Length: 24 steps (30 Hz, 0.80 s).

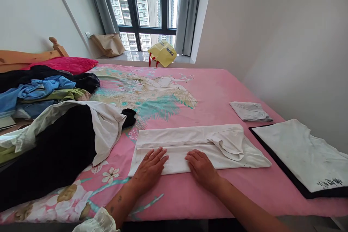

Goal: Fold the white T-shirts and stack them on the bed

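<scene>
A white shirt (174,137) lies on the pink bedsheet, folded into a long strip with a sleeve (231,141) turned over at its right end. My left hand (152,165) rests flat on the strip's near left part, fingers stretched out. To its right, my right hand (201,166) lies palm down on the near edge of the same shirt, fingers extended and close together. Neither hand grips the cloth. A gap of white fabric shows between the two hands.
Piled clothes, black trousers (62,148) among them, cover the bed's left side. To the right lie a folded grey garment (251,111) and a folded white shirt (304,152) over black cloth. A yellow bag (163,53) and a brown paper bag (108,44) sit by the window.
</scene>
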Each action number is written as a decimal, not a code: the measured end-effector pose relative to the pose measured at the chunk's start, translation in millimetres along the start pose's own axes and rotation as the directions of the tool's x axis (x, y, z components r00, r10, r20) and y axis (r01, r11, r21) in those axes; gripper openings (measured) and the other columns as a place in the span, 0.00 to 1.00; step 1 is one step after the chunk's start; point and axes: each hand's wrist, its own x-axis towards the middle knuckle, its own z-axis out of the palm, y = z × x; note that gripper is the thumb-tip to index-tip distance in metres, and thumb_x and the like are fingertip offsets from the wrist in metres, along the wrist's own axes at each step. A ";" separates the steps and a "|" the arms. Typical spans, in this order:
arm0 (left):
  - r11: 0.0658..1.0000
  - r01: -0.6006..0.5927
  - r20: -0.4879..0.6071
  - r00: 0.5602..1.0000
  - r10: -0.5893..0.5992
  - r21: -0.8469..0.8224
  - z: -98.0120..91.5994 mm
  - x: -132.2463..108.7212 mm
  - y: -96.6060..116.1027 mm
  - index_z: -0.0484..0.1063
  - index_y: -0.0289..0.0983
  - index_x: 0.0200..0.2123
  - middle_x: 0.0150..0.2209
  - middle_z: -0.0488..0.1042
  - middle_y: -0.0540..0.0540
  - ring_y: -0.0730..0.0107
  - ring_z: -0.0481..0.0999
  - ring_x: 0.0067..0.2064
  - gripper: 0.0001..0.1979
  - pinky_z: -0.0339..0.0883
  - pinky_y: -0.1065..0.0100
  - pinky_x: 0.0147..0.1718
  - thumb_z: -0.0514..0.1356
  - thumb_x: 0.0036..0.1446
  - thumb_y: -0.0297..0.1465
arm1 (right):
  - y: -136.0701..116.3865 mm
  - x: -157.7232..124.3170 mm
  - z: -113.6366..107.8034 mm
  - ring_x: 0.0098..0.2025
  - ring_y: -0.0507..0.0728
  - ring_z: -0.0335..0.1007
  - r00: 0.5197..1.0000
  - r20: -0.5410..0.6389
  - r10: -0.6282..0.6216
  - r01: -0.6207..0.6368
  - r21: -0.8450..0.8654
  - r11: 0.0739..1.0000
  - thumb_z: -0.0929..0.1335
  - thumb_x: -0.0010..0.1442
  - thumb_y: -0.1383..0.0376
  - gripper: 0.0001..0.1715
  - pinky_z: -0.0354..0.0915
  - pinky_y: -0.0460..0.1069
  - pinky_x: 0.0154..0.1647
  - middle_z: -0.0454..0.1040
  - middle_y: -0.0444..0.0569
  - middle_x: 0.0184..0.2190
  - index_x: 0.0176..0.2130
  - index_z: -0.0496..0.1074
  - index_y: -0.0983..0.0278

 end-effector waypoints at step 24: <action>0.721 0.692 0.016 0.722 -0.692 -0.033 -7.8 -51.5 -22.8 0.65 0.34 0.51 0.51 0.69 0.37 0.55 0.67 0.52 0.20 0.60 0.55 0.48 0.52 0.56 0.36 | -50.2 -17.7 15.0 0.60 0.61 0.57 0.997 0.082 -0.003 -0.007 0.129 0.992 0.61 0.61 0.66 0.21 0.51 0.63 0.60 0.65 0.50 0.56 0.54 0.66 0.60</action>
